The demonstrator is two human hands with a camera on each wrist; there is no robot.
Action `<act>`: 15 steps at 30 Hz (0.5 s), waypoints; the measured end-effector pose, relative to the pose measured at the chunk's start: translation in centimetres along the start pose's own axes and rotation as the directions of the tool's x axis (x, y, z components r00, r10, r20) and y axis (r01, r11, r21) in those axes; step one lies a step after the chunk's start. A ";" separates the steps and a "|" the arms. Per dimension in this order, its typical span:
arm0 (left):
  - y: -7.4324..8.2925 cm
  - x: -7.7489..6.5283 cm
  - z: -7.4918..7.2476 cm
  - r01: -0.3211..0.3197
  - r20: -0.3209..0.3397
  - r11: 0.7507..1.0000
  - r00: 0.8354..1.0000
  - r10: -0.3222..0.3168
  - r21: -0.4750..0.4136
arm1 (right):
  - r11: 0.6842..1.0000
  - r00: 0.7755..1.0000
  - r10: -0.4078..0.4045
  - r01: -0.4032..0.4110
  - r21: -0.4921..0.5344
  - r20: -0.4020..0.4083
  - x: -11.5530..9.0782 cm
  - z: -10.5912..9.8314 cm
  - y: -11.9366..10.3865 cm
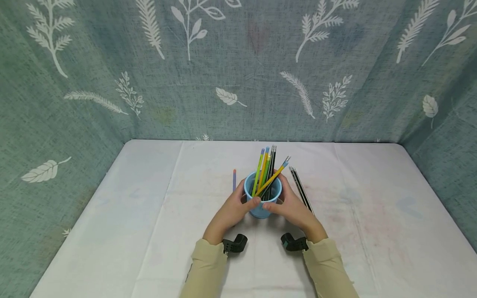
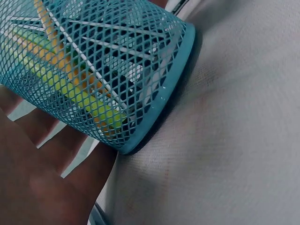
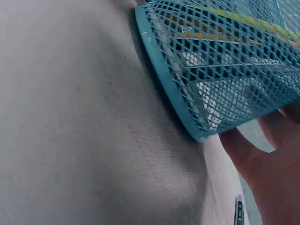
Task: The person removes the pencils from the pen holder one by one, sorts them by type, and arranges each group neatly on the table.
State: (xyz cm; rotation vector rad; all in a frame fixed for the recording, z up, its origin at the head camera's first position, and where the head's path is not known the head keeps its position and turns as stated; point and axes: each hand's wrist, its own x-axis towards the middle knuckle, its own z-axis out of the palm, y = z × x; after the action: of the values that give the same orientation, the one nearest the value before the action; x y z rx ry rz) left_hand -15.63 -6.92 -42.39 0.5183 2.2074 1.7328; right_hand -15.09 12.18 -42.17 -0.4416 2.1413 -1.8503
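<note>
A blue mesh pencil cup [image 1: 259, 212] stands upright on the table in the head view, held from both sides. My left hand [image 1: 232, 210] grips its left side, and my right hand [image 1: 298, 209] grips the right, both thumbs at the near side by the rim. Several pencils [image 1: 263, 171] lean inside, green, yellow and black, one yellow pencil [image 1: 273, 178] slanting to the right. Through the mesh of the cup [image 2: 154, 84] in the left wrist view, their lower parts show. In the right wrist view, fingers of the right hand [image 3: 276, 173] lie along the cup's wall [image 3: 220, 70].
A purple pencil [image 1: 234, 180] with an orange end lies beyond my left hand. Black pencils [image 1: 301, 189] lie side by side just right of my right hand. White cloth covers the table [image 1: 149, 248]; a green leaf-patterned curtain [image 1: 257, 111] stands behind it and at both sides.
</note>
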 end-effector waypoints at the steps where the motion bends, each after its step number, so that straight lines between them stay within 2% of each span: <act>1: 0.1 0.0 0.1 -0.001 -0.008 1.000 1.000 0.001 0.013 | 1.000 1.000 0.015 -0.015 -0.009 -0.008 0.0 0.0 -0.1; 5: -1.1 0.6 0.3 -0.011 -0.082 0.999 0.997 0.014 0.039 | 0.996 0.997 0.069 -0.070 -0.049 -0.023 -0.2 0.1 -0.5; 9: -2.5 1.6 0.7 -0.017 -0.177 1.000 0.984 0.020 0.015 | 0.994 0.996 0.083 -0.084 -0.073 -0.016 -0.3 0.1 -0.7; 12: -2.2 1.8 1.0 -0.010 -0.223 1.000 0.975 0.007 -0.010 | 0.993 0.996 0.090 -0.090 -0.075 -0.005 -0.3 0.0 -0.7; 15: -1.5 1.6 1.3 -0.025 -0.245 1.000 0.969 0.022 -0.010 | 0.993 0.995 0.096 -0.096 -0.075 0.003 -0.3 0.0 -0.7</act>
State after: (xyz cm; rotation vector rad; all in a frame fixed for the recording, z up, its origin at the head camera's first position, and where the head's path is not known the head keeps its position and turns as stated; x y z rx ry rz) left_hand -16.71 -5.40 -44.18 0.3438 2.3597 1.9131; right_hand -14.81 12.21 -41.46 -0.3541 2.1927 -1.7194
